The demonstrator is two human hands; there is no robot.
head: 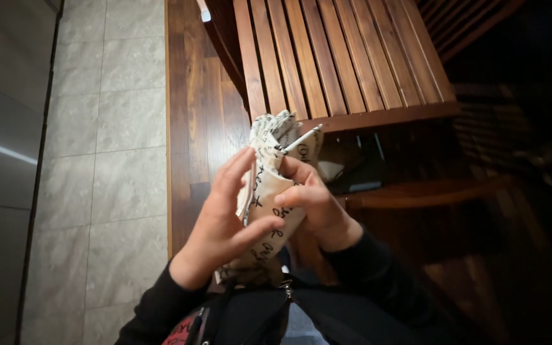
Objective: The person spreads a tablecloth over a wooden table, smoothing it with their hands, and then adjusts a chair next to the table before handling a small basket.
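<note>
Left hand (222, 220) fingers spread and curled, right hand (314, 204) fingers pinched, black sleeves
</note>
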